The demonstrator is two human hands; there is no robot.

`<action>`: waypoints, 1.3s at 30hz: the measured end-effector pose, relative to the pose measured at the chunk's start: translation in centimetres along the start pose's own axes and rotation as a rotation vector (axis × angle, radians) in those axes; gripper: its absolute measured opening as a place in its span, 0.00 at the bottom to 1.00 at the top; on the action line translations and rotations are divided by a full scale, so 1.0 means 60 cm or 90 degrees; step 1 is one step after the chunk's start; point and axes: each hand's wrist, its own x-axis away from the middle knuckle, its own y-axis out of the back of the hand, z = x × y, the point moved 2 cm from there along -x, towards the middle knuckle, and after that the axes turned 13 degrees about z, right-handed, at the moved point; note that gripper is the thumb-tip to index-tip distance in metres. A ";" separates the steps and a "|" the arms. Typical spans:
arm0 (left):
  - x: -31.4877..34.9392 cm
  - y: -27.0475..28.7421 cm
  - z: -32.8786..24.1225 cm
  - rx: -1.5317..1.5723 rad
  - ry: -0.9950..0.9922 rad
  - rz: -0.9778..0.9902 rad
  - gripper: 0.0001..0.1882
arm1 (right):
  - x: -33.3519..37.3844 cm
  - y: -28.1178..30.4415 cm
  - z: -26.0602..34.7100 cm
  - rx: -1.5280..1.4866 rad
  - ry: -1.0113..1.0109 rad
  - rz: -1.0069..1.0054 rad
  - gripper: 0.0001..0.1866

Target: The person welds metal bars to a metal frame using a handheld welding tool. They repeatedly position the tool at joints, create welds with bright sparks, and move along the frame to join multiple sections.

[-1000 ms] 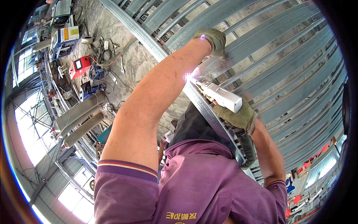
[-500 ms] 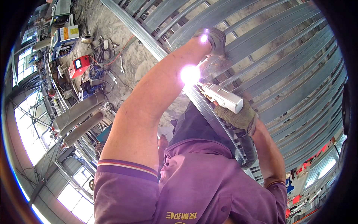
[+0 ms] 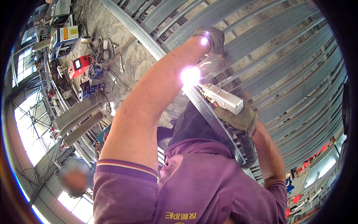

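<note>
My right hand (image 3: 238, 118), in a worn grey-green glove, is closed round a handheld welding torch (image 3: 224, 99) with a boxy silver body. The torch's tip points at a glaring white-violet spot (image 3: 190, 76) on a galvanized steel rail (image 3: 209, 108), and the glare hides the point of contact. Beyond the spot, my left hand (image 3: 212, 41) wears a dark glove and is bent down over the metal bars (image 3: 238, 48), its fingers curled. What lies in those fingers is hidden. A thick dark hose (image 3: 246, 147) hangs below my right hand.
Rows of flat steel bars fill the right side. On the floor at left are a red machine (image 3: 78, 66), a blue-white machine (image 3: 65, 42), a wrench (image 3: 121, 65), tangled cables (image 3: 106, 48) and gas cylinders (image 3: 80, 112). Another person's blurred head (image 3: 74, 180) shows at lower left.
Another person's head has come into view at the lower left. The torch and bright spot have shifted very slightly downward in the picture; my left hand has barely moved.
</note>
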 end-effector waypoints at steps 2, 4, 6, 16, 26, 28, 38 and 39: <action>0.006 0.004 -0.004 -0.002 0.005 0.003 0.37 | -0.003 -0.001 -0.008 -0.001 0.015 0.003 0.29; 0.008 0.005 -0.004 -0.013 0.013 -0.001 0.37 | -0.003 -0.001 -0.008 -0.007 0.026 0.008 0.29; 0.000 -0.003 0.003 -0.001 0.011 -0.022 0.37 | -0.001 -0.002 -0.004 -0.018 0.031 0.014 0.29; 0.008 0.002 0.002 0.011 0.016 -0.006 0.33 | 0.003 0.000 -0.005 -0.015 0.033 0.012 0.26; 0.002 0.001 0.009 0.041 0.000 0.012 0.35 | 0.011 -0.003 0.004 -0.013 -0.019 0.001 0.26; 0.007 0.006 0.005 0.034 0.002 0.030 0.35 | 0.015 -0.003 0.006 -0.030 -0.021 -0.001 0.26; -0.007 0.002 0.013 -0.015 0.000 -0.021 0.29 | 0.013 -0.006 -0.010 -0.036 0.013 -0.008 0.26; -0.009 0.003 0.013 -0.033 0.005 -0.023 0.30 | 0.013 -0.006 -0.013 -0.041 0.017 -0.006 0.26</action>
